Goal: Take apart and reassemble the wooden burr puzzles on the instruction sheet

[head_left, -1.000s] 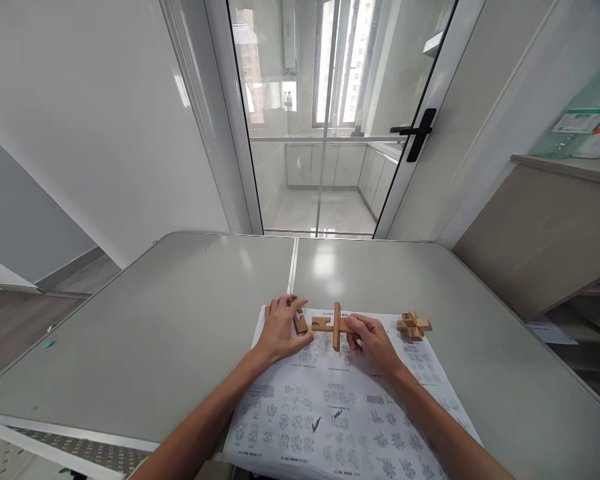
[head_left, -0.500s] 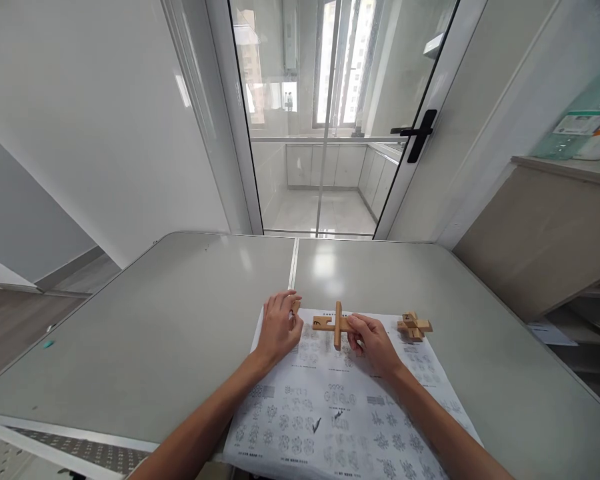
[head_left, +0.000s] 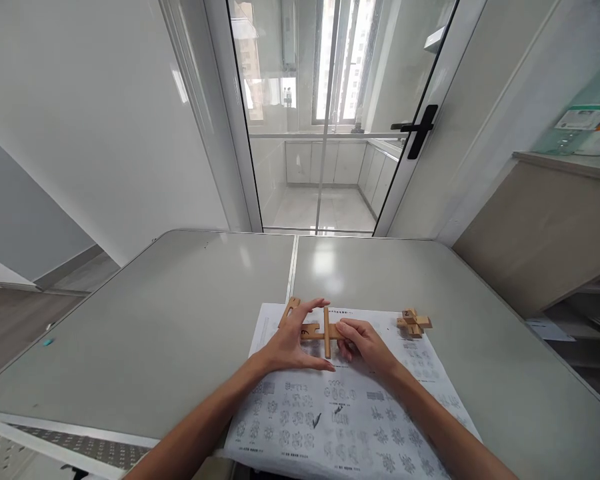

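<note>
Head view showed your right grip (head_left: 364, 340) pinching the wooden cross (head_left: 327, 333) low in the frame's centre, your left grip (head_left: 289, 343) spread open around it. Closing the left unevenly could have twisted its sticks loose.

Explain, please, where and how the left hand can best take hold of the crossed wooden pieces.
Probably by the crossbar, coming from the left and spanning its near and far ends: both project, while the right hand holds the other piece by its right end.
</note>
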Demonstrator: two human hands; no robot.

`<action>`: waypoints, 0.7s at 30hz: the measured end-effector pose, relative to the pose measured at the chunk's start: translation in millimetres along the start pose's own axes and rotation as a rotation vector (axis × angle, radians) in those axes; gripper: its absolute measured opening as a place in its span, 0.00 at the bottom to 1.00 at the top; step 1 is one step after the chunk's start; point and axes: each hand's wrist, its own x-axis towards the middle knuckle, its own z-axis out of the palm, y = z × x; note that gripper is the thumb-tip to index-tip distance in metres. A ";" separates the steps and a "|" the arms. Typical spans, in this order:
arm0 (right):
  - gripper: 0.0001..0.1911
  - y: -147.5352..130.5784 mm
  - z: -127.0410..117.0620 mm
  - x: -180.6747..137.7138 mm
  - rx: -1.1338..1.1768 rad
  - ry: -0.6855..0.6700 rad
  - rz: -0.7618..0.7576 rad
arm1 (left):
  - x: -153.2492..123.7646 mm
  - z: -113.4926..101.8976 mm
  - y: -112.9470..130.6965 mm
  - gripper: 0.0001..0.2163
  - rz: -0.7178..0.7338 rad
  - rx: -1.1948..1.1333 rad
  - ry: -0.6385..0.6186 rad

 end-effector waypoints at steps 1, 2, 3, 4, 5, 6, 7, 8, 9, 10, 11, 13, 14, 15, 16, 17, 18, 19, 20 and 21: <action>0.30 -0.3 0.5 -0.2 -0.009 -0.011 -0.002 | 0.1 -0.2 0.3 0.55 -0.005 -0.001 -0.004; 0.30 -0.3 0.9 -0.4 -0.015 -0.023 -0.002 | 0.1 -0.5 0.9 0.54 -0.015 0.002 -0.008; 0.30 -0.1 1.0 -0.5 -0.018 -0.035 -0.003 | 0.1 -0.8 1.7 0.52 -0.025 0.004 -0.011; 0.30 0.3 1.1 -0.5 -0.019 -0.045 -0.004 | 0.1 -1.1 2.5 0.51 -0.032 0.004 -0.013; 0.30 0.8 1.0 -0.5 -0.018 -0.049 -0.003 | 0.2 -1.3 3.3 0.50 -0.034 0.002 -0.012; 0.30 1.2 1.0 -0.4 -0.018 -0.050 -0.003 | 0.3 -1.4 3.9 0.49 -0.031 -0.001 -0.008; 0.30 1.4 0.8 -0.3 -0.021 -0.048 -0.004 | 0.5 -1.4 4.3 0.48 -0.025 0.000 -0.002; 0.30 1.5 0.7 -0.2 -0.023 -0.043 -0.004 | 0.7 -1.3 4.5 0.48 -0.019 0.003 0.005; 0.30 1.4 0.6 -0.1 -0.026 -0.037 -0.005 | 1.0 -1.1 4.6 0.47 -0.016 0.008 0.012; 0.30 1.0 0.4 0.0 -0.028 -0.028 -0.006 | 1.1 -1.0 4.6 0.47 -0.015 0.012 0.018; 0.31 0.4 0.2 0.0 -0.028 -0.018 -0.007 | 1.3 -0.9 4.6 0.46 -0.014 0.013 0.022; 0.31 -1.3 -0.3 0.0 -0.021 0.002 -0.008 | 1.4 -0.9 4.6 0.45 -0.008 0.010 0.028; 0.32 -2.2 -0.7 -0.2 -0.019 0.008 -0.008 | 1.3 -1.1 4.6 0.45 -0.003 0.008 0.030; 0.32 -3.2 -1.0 -0.3 -0.018 0.009 -0.007 | 1.3 -1.2 4.7 0.45 0.001 0.010 0.031; 0.32 -4.0 -1.4 -0.5 -0.017 0.008 -0.006 | 1.2 -1.4 4.9 0.45 0.000 0.015 0.030; 0.32 -4.8 -1.8 -0.7 -0.017 0.005 -0.004 | 1.2 -1.5 5.0 0.45 -0.004 0.020 0.029; 0.32 -5.3 -2.1 -0.8 -0.018 0.002 -0.003 | 1.2 -1.6 5.1 0.45 -0.010 0.023 0.027; 0.31 -5.6 -2.3 -0.9 -0.018 0.002 -0.001 | 1.2 -1.6 5.2 0.45 -0.016 0.022 0.026; 0.31 -5.6 -2.4 -1.0 -0.019 0.004 0.000 | 1.2 -1.6 5.2 0.44 -0.019 0.018 0.026; 0.31 -5.4 -2.4 -1.0 -0.021 0.009 0.000 | 1.2 -1.5 5.3 0.44 -0.018 0.010 0.027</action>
